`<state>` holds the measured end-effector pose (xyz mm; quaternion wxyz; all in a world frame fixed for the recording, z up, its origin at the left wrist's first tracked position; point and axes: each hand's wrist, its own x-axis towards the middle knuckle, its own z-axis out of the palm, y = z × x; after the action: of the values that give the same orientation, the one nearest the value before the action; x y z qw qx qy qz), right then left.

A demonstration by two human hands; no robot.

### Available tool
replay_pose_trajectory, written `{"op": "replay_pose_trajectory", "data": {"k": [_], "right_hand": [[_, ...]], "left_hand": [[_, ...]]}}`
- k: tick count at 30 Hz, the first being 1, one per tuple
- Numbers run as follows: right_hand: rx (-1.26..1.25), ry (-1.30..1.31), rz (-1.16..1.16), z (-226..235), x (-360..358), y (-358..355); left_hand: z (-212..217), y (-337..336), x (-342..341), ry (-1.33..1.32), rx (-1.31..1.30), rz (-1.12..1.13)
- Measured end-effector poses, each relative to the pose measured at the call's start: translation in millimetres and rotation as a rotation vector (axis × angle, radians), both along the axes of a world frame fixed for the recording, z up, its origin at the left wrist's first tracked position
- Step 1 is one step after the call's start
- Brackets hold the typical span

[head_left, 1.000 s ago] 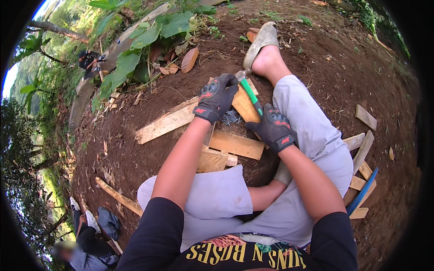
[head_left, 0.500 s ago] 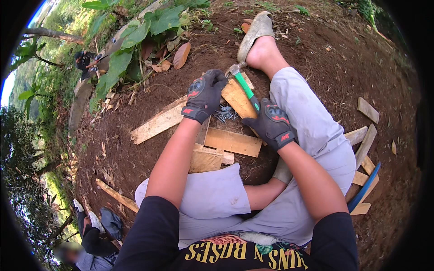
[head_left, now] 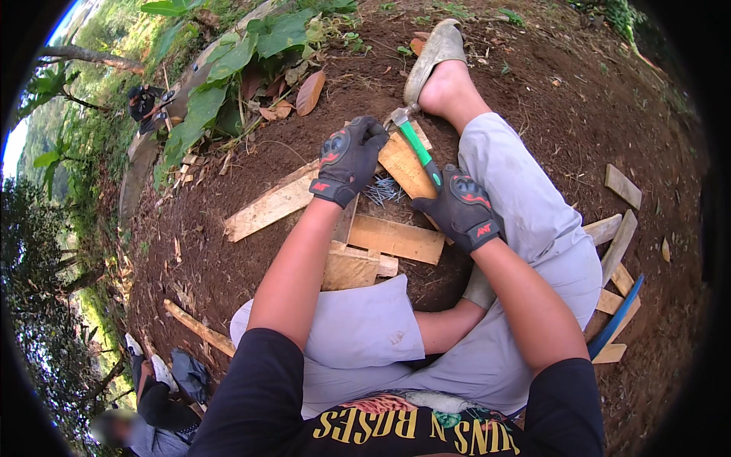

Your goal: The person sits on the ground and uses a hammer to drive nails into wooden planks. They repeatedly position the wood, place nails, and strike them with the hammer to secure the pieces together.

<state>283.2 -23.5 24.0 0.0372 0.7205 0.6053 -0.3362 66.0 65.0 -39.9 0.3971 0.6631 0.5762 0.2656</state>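
My left hand [head_left: 351,158], in a black and red work glove, is closed with its fingertips pinched beside the hammer head. Whatever they hold, if anything, is too small to make out. My right hand [head_left: 461,209], gloved alike, is closed around the lower end of a hammer [head_left: 415,143] with a green and black handle. The hammer's metal head is up by the upper end of a wooden board [head_left: 407,169], close to my left fingers. Between my hands, a loose pile of nails [head_left: 382,190] lies on the soil, beside a short plank [head_left: 397,238].
A long plank [head_left: 270,206] slants away to the left. Several wood offcuts [head_left: 617,239] and a blue curved tool [head_left: 615,318] lie at the right. My outstretched leg [head_left: 514,183] borders the work spot. Two other people [head_left: 143,107] are at the left.
The whole view has shifted very slightly. Both hands, the hammer and the boards keep nearly the same places relative to each other.
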Motion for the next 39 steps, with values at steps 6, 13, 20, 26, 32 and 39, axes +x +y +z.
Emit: {"op": "replay_pose_trajectory", "data": {"k": [6,13,20,26,32,39], "right_hand": [[-0.013,-0.006,-0.011,-1.9,2.2,0.6],[-0.026,-0.027,0.0,-0.5,0.4,2.2],[-0.011,-0.023,-0.012,-1.5,3.8,0.2],[-0.055,-0.014,-0.022,3.4,1.8,1.5],[-0.037,-0.034,-0.015,9.8,4.5,0.8],[-0.034,-0.004,0.008,1.5,0.2,1.3]], "left_hand": [[1.1,-0.3,2.0,0.002,0.015,-0.016],[10.7,-1.6,2.9,0.066,0.002,-0.037],[18.0,-3.7,8.3,0.173,0.076,-0.058],[27.6,-7.2,12.3,0.285,0.2,-0.105],[19.3,-10.4,28.9,0.25,0.372,-0.187],[13.4,-12.5,18.6,0.241,0.284,-0.15]]}}
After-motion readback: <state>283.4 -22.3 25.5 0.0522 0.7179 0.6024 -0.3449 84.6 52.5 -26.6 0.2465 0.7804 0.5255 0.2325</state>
